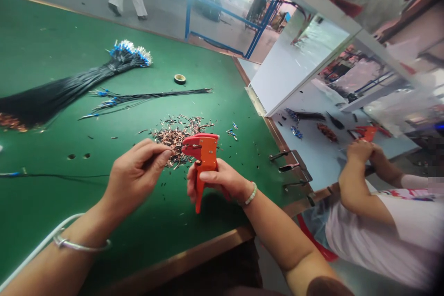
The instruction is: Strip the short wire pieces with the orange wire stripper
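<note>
The left hand (135,176) pinches a thin wire (176,147) into the red wire stripper (206,157), clenched in the right hand (217,186), above a pile of copper bits (176,136) on the green tabletop (52,203)

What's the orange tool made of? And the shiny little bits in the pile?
The orange wire stripper has a grip that looks like glossy moulded plastic: smooth, rounded, evenly coloured. The little bits look like copper, going by their reddish metal shine, though they're too small to be sure.
</note>
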`<action>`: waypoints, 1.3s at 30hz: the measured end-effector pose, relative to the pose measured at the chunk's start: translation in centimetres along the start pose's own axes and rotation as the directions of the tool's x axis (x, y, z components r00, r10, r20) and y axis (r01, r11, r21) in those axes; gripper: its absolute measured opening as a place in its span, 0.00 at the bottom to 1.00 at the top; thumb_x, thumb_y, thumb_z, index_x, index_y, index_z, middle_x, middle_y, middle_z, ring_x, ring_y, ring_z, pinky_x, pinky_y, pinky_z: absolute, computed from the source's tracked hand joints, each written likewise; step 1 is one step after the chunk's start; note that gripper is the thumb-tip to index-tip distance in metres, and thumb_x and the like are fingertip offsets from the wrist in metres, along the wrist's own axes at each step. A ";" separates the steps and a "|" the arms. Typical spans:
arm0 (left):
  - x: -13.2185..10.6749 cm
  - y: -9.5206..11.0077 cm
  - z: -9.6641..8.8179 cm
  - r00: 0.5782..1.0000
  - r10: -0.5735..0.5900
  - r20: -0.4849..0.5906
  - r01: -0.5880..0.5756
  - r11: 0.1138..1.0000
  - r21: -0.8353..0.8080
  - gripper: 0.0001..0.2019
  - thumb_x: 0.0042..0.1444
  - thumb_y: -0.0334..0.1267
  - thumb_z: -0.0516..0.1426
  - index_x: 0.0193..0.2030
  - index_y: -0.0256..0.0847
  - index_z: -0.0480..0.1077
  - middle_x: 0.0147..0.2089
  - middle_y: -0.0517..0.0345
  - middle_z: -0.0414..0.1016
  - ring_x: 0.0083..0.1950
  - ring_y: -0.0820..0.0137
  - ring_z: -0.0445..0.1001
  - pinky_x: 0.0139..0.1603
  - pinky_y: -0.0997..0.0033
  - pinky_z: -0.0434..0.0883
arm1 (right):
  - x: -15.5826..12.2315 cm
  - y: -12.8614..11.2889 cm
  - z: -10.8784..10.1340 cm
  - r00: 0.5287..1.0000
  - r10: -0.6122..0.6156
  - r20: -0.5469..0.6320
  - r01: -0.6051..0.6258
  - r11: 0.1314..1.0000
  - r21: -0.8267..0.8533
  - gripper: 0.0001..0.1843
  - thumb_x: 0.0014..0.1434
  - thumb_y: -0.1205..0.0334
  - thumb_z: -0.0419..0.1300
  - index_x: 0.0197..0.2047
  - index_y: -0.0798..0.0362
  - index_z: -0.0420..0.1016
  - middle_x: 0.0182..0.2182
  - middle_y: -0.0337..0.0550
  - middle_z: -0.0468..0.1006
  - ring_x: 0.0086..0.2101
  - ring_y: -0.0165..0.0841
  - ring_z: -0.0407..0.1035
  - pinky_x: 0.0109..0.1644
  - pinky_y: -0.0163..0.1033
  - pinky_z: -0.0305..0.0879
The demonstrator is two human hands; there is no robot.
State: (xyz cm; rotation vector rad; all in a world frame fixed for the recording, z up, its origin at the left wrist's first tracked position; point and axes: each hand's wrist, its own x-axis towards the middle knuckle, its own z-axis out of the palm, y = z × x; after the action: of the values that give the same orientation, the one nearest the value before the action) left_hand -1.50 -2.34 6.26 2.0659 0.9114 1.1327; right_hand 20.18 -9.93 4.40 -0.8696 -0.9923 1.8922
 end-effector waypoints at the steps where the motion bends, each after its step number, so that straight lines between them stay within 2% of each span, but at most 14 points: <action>1: 0.0 0.0 0.0 1.000 0.009 0.012 -0.009 1.000 -0.013 0.06 0.64 0.38 0.59 0.38 0.41 0.75 0.32 0.62 0.72 0.29 0.76 0.69 0.29 0.76 0.67 | 0.0 0.0 0.0 1.000 0.016 0.016 -0.016 1.000 -0.002 0.25 0.57 0.47 0.70 0.47 0.59 0.74 0.36 0.49 0.81 0.34 0.38 0.79 0.38 0.45 0.78; 5: 0.1 0.1 -0.1 0.997 0.049 0.063 -0.045 0.997 -0.064 0.05 0.64 0.35 0.58 0.38 0.41 0.76 0.33 0.61 0.72 0.29 0.77 0.70 0.28 0.78 0.67 | 0.1 0.2 -0.1 0.997 0.047 0.055 -0.048 0.999 0.008 0.28 0.55 0.44 0.71 0.47 0.59 0.73 0.36 0.50 0.83 0.34 0.39 0.80 0.38 0.45 0.78; 10: 0.3 0.0 -0.2 0.994 0.066 0.092 -0.061 0.996 -0.062 0.06 0.64 0.36 0.58 0.37 0.42 0.76 0.33 0.61 0.72 0.30 0.76 0.71 0.30 0.77 0.69 | 0.1 0.2 -0.3 0.995 0.063 0.075 -0.060 0.998 -0.034 0.28 0.57 0.42 0.70 0.47 0.58 0.73 0.34 0.48 0.83 0.33 0.37 0.79 0.40 0.44 0.78; 16: 0.3 -0.2 -0.6 0.991 0.069 0.116 -0.063 0.996 -0.056 0.07 0.64 0.37 0.58 0.36 0.43 0.77 0.33 0.61 0.72 0.30 0.76 0.71 0.29 0.76 0.69 | 0.1 0.2 0.0 0.997 0.046 0.067 -0.042 0.997 -0.060 0.24 0.63 0.42 0.64 0.43 0.59 0.74 0.28 0.43 0.80 0.26 0.34 0.78 0.32 0.40 0.76; 19: 0.5 -0.1 -0.8 0.990 0.063 0.128 -0.052 0.995 -0.081 0.07 0.64 0.38 0.59 0.36 0.43 0.77 0.32 0.60 0.74 0.31 0.75 0.72 0.29 0.76 0.70 | 0.2 0.2 0.2 0.998 0.053 0.037 -0.050 0.995 -0.081 0.26 0.64 0.40 0.63 0.45 0.58 0.73 0.25 0.40 0.79 0.23 0.33 0.77 0.27 0.38 0.75; 24: 0.7 0.3 -1.0 0.991 0.056 0.125 -0.042 0.993 -0.109 0.07 0.63 0.37 0.60 0.34 0.43 0.77 0.31 0.61 0.74 0.30 0.75 0.72 0.30 0.77 0.71 | 0.3 0.5 0.8 0.999 0.028 -0.018 -0.030 0.994 -0.104 0.28 0.61 0.37 0.64 0.47 0.56 0.71 0.23 0.36 0.78 0.22 0.33 0.76 0.26 0.37 0.75; 27: 0.7 0.4 -1.0 0.992 0.045 0.115 -0.032 0.994 -0.108 0.06 0.63 0.38 0.60 0.34 0.43 0.77 0.32 0.62 0.75 0.32 0.75 0.74 0.33 0.77 0.72 | 0.5 0.7 1.1 0.998 0.005 -0.060 -0.012 0.994 -0.104 0.28 0.59 0.37 0.65 0.45 0.55 0.70 0.21 0.35 0.77 0.20 0.32 0.74 0.23 0.36 0.74; 33: 0.5 -0.6 -0.7 0.998 -0.035 0.051 0.033 0.998 0.045 0.12 0.65 0.48 0.57 0.45 0.44 0.76 0.42 0.58 0.82 0.40 0.69 0.79 0.41 0.71 0.76 | 0.7 1.1 1.0 0.985 -0.042 -0.167 0.030 0.997 -0.072 0.28 0.56 0.37 0.67 0.39 0.54 0.68 0.16 0.29 0.70 0.14 0.27 0.65 0.18 0.35 0.70; 39: 0.3 -1.1 -0.4 0.997 0.042 0.063 -0.045 0.998 0.045 0.09 0.66 0.43 0.57 0.46 0.45 0.76 0.42 0.59 0.81 0.39 0.71 0.78 0.42 0.70 0.75 | 0.9 1.5 1.2 0.982 -0.096 -0.165 0.084 0.993 -0.082 0.23 0.59 0.43 0.68 0.31 0.51 0.64 0.14 0.27 0.66 0.12 0.26 0.60 0.14 0.33 0.63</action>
State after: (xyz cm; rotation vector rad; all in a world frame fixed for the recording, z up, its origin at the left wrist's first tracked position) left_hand -2.04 -1.37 5.75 2.1558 0.8750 1.0732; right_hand 18.33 -10.04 3.49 -0.9947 -0.9874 1.6848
